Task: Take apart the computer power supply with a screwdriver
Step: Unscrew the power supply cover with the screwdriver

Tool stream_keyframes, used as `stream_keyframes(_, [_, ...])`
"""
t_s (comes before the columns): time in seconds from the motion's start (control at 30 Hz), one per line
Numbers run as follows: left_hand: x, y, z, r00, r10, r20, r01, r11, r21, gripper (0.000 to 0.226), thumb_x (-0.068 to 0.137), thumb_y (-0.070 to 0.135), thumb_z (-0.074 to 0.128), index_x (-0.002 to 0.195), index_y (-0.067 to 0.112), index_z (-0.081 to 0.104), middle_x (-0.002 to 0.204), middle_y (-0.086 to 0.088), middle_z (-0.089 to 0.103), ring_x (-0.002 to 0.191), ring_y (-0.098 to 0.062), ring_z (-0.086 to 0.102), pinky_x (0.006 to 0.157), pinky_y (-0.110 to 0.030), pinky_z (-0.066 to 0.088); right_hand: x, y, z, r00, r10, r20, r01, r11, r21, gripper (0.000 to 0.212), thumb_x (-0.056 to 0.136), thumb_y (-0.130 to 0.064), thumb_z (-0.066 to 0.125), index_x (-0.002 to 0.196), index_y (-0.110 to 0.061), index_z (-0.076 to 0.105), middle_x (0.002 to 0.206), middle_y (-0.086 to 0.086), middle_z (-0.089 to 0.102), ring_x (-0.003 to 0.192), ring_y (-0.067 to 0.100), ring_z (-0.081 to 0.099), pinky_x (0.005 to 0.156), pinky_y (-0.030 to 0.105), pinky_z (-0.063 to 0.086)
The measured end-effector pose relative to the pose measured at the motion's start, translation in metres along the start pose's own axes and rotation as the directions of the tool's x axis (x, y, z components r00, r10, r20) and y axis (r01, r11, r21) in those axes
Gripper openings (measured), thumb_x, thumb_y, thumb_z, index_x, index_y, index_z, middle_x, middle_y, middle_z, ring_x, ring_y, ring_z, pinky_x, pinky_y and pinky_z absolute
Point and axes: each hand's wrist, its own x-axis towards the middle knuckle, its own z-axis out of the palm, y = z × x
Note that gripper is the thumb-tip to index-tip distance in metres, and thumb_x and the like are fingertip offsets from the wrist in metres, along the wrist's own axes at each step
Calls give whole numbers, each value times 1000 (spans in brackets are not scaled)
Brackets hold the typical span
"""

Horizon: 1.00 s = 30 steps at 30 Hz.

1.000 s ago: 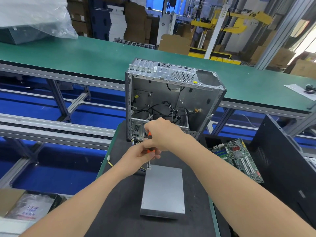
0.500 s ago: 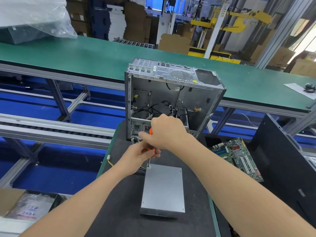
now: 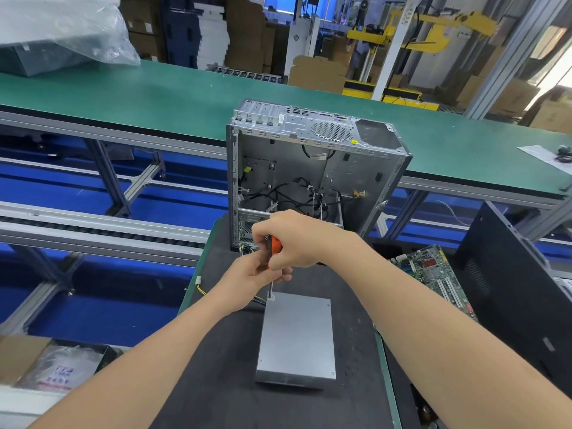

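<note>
One screwdriver [image 3: 275, 244], one power supply [image 3: 297, 335]

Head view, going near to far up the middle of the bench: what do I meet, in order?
Power supply → screwdriver → open computer case → green conveyor belt → cardboard boxes.

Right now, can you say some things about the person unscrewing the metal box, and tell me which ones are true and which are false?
1. The right hand grips the orange-handled screwdriver. True.
2. The screwdriver's tip is at the near right corner of the power supply. False: it is at the far left corner.
3. The computer case stands open with cables inside. True.
4. The motherboard is inside the case. False: it lies outside, to the right of the black mat.
5. The left hand lies flat on the power supply. False: its fingers hold the screwdriver low down, by the shaft.
</note>
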Motion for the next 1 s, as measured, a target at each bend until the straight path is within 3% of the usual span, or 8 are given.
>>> stream_keyframes(0.07, [0, 1, 1, 1000, 8, -7, -8, 999, 36, 22, 105, 1, 57, 122, 9, 68, 111, -4, 79, 108, -20, 75, 101, -38, 57, -1, -2, 2, 998, 26, -56, -26, 1000, -3, 24, 80, -33, 70, 96, -19, 61, 83, -7, 59, 86, 19, 54, 67, 37, 51])
stream_keyframes(0.23, [-1, 6, 4, 1000, -7, -9, 8, 999, 50, 20, 105, 1, 56, 112, 14, 70, 106, 2, 80, 104, -14, 76, 93, -24, 58, 4, -10, 21, 896, 302, -327, -375, 908, -188, 47, 93, -61, 53, 75, -18, 46, 71, -2, 37, 64, 27, 47, 59, 33, 36])
stream_keyframes(0.3, [-2, 7, 4, 1000, 0, 10, 0, 999, 40, 19, 105, 2, 56, 114, 14, 69, 108, 0, 79, 105, -14, 76, 91, -21, 56, 6, -7, 22, 900, 337, -276, -379, 918, -115, 46, 95, -52, 58, 69, -20, 37, 74, 0, 38, 64, 27, 48, 56, 30, 34])
stream_keyframes(0.43, [-3, 9, 2, 1000, 23, 22, -23, 1000, 0, 24, 105, 4, 57, 126, 11, 65, 116, -4, 77, 109, -19, 75, 98, -25, 55, 3, -1, 13, 949, 275, -152, -285, 958, -44, 27, 86, -39, 70, 81, -23, 49, 91, 3, 57, 77, 29, 61, 56, 29, 40])
stream_keyframes(0.73, [-5, 8, 1, 1000, 19, 10, -20, 997, 74, 23, 105, 11, 59, 122, 26, 65, 112, 7, 79, 109, -14, 75, 105, -39, 53, -4, 0, 8, 996, 41, -80, -39, 999, 23, 20, 75, -16, 72, 92, -15, 60, 79, -5, 58, 87, 22, 56, 60, 33, 47])
stream_keyframes(0.83, [-6, 9, 2, 1000, 25, -4, -24, 995, 100, 21, 106, 10, 58, 123, 18, 67, 110, 4, 79, 108, -13, 75, 105, -42, 54, -5, -2, 10, 982, 103, -157, -107, 994, -19, 28, 77, -39, 68, 94, -19, 57, 85, -1, 59, 86, 25, 58, 61, 35, 51])
stream_keyframes(0.9, [-5, 8, 3, 1000, 9, -23, -6, 995, 101, 19, 106, 10, 58, 121, 13, 69, 109, 4, 80, 107, -10, 75, 107, -43, 54, -3, -5, 16, 944, 200, -261, -236, 965, -114, 40, 80, -54, 62, 93, -18, 53, 80, 0, 50, 74, 26, 56, 54, 32, 40])
stream_keyframes(1.0, [-5, 8, 4, 1000, -5, -27, 7, 996, 92, 16, 106, 12, 59, 118, 15, 69, 107, 6, 80, 106, -9, 75, 107, -43, 53, 2, -11, 24, 883, 298, -362, -383, 904, -191, 37, 92, -53, 56, 86, -17, 48, 72, -2, 35, 67, 28, 48, 58, 33, 35])
